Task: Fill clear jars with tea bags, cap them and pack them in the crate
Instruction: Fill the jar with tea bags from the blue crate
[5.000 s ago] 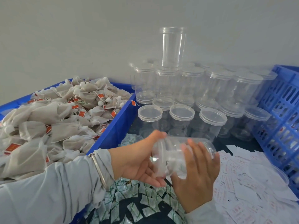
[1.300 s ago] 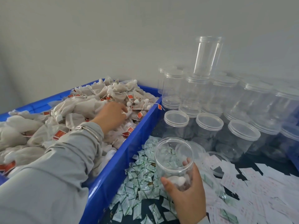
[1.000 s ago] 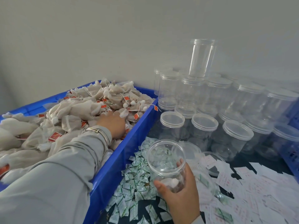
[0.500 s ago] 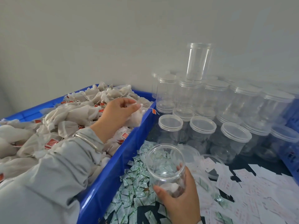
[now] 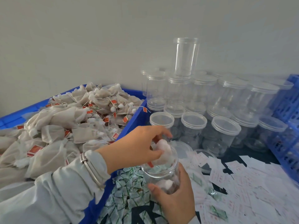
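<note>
In the head view, the filling step is under way. The left hand (image 5: 137,147) is pinching a soft, off-white mesh tea bag (image 5: 162,152) between thumb and curled fingertips and is holding it at the mouth of the open clear plastic jar (image 5: 161,172), half over the rim. The right hand (image 5: 175,199) is gripping that jar low on its wall, fingers wrapped round it, just above the scattered green-and-white paper sachets (image 5: 129,198). Something white is already sitting at the bottom of the jar, probably another tea bag. By my judgement the task is at an early point for this jar: the next move is calling for the bag to be let go into the smooth, rigid cylinder, then more bags fetched from the blue plastic bin (image 5: 129,125) on the left, heaped with limp, crumpled bags carrying red tags (image 5: 64,120). Behind are standing glossy capped clear jars (image 5: 226,131) in stacked rows, and a blue lattice plastic crate (image 5: 288,126) is showing at the right edge. White printed paper slips (image 5: 250,183) are lying flat beside the jar.
</note>
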Demonstrator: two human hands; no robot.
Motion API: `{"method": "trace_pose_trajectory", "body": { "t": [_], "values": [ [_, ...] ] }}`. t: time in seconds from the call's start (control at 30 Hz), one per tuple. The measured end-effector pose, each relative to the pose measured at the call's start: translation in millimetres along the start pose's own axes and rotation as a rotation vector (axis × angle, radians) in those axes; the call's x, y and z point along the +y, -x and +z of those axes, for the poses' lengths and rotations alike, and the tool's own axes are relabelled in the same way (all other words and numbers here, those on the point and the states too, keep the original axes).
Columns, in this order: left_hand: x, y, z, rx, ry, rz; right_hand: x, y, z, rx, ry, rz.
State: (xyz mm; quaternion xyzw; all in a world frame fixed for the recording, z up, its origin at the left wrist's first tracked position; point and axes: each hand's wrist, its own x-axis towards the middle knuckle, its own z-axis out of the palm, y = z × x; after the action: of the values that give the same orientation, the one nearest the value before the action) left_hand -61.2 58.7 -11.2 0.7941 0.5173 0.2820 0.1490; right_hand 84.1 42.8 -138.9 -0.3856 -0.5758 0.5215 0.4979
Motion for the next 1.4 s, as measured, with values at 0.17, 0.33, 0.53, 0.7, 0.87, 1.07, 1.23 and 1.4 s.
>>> {"method": "trace_pose_trajectory", "body": {
  "t": [0.17,0.33,0.53,0.7,0.87,1.07,1.23,1.4],
  "values": [
    [-3,1,-2,0.045,-0.18,0.109,3,1,0,0.062,-0.038,-0.013],
    [-13,-2,-10,0.159,-0.064,0.029,3,1,0,0.098,-0.023,-0.029],
    [-47,-9,-45,0.473,-0.121,-0.247,-1,4,1,0.087,-0.096,-0.046],
    [-102,4,-64,0.332,-0.552,-0.647,-1,5,0,0.081,-0.099,-0.019],
    [-112,8,-51,-0.152,-0.764,-0.887,0,6,-2,0.065,-0.051,-0.006],
    [-104,6,-55,-0.193,-0.723,-0.899,3,5,-4,0.049,0.002,0.006],
    [-93,14,-74,-0.159,-0.647,-0.93,5,5,-3,0.039,0.012,0.016],
    [-94,17,-86,-0.053,-0.696,-0.884,5,5,-3,0.027,0.003,0.018]
  ]
}}
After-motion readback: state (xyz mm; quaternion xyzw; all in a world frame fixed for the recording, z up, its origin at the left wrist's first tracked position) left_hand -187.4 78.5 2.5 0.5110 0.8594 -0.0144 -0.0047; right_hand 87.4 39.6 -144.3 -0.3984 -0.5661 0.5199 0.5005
